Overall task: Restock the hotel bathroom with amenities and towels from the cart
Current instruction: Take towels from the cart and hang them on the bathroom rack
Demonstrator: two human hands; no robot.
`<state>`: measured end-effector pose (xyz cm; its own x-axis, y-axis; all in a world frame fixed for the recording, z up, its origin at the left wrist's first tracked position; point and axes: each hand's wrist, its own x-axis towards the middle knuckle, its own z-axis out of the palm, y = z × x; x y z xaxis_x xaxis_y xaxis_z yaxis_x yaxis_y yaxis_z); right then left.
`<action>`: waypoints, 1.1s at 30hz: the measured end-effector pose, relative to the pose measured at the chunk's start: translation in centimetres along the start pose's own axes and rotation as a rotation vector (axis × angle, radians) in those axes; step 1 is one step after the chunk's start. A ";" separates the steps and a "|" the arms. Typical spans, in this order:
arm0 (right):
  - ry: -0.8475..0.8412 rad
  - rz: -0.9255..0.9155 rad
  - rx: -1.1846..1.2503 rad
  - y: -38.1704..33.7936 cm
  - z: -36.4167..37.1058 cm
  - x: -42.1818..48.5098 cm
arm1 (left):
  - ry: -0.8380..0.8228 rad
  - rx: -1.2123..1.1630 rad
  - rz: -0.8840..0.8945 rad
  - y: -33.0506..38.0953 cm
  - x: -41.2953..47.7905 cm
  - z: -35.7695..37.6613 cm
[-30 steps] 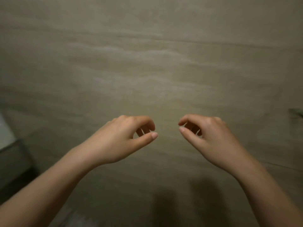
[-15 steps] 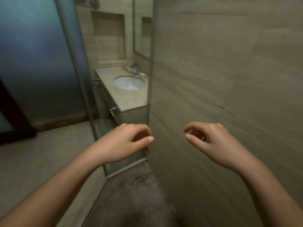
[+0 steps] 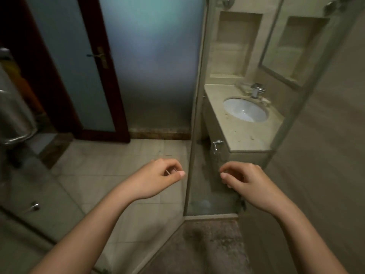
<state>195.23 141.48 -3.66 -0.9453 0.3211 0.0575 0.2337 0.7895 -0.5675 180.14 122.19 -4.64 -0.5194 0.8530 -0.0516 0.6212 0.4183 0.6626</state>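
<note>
Head view looks down into a dim hotel bathroom. The left hand (image 3: 158, 178) and the right hand (image 3: 246, 184) float side by side in the air near 6 o'clock. Each has its fingers loosely curled, with the thumb close to the fingertips. Neither hand holds anything.

No towels and no little bottles and soaps show anywhere here. No cart can be made out for sure either. A shiny metal thing (image 3: 13, 115) sits at 9 o'clock, but it is too blurry to name.

The places to fill do show. A white sink (image 3: 245, 109) sits in a stone counter (image 3: 243, 135) at 2 o'clock, with the tap (image 3: 256, 90) behind it. A wall niche (image 3: 231, 46) is at 1 o'clock, beside a mirror (image 3: 296, 46). The edge of a glass panel (image 3: 194, 115) runs up at 12 o'clock. A frosted door (image 3: 94, 66) stands at 11 o'clock.

Folded towels will likely be soft, floppy and a bit bulky. Both hands should probably go flat under the stack, so the folds stay neat. Little bottles and soaps are likely light, smooth and easy to drop. A pinch around the middle of each one seems best. The counter looks hard, so they should be set down gently.
</note>
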 end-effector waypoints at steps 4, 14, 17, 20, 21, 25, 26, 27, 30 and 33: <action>-0.104 -0.097 0.059 -1.1 2.2 6.6 | 0.059 -0.018 -0.077 -3.5 1.7 -1.8; -0.256 -0.398 0.173 -4.7 4.7 24.8 | 0.377 0.021 -0.285 -8.4 9.2 -9.2; -0.302 -0.436 0.170 -5.7 5.4 29.5 | 0.453 0.015 -0.352 -9.6 10.8 -11.4; -0.343 -0.450 0.201 -6.8 6.3 33.6 | 0.551 -0.038 -0.392 -11.2 11.8 -13.7; -0.353 -0.460 0.205 -7.2 6.6 34.9 | 0.576 -0.050 -0.395 -11.9 12.2 -14.3; -0.381 -0.467 0.243 -8.8 8.1 40.0 | 0.626 -0.089 -0.427 -15.1 13.7 -16.9; -0.385 -0.463 0.251 -9.2 8.6 41.4 | 0.635 -0.097 -0.433 -16.0 14.2 -17.5; -0.389 -0.456 0.254 -9.5 9.3 42.7 | 0.645 -0.104 -0.433 -17.0 14.8 -18.2; -0.407 -0.436 0.239 -10.9 11.6 47.2 | 0.661 -0.102 -0.436 -20.7 16.9 -20.7; -0.409 -0.443 0.208 -13.3 14.0 53.1 | 0.671 -0.096 -0.451 -25.7 19.5 -24.6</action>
<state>138.73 140.77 -4.55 -0.9624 -0.2702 0.0284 -0.2093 0.6707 -0.7116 139.66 120.39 -4.27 -0.9677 0.2270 0.1098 0.2309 0.6225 0.7478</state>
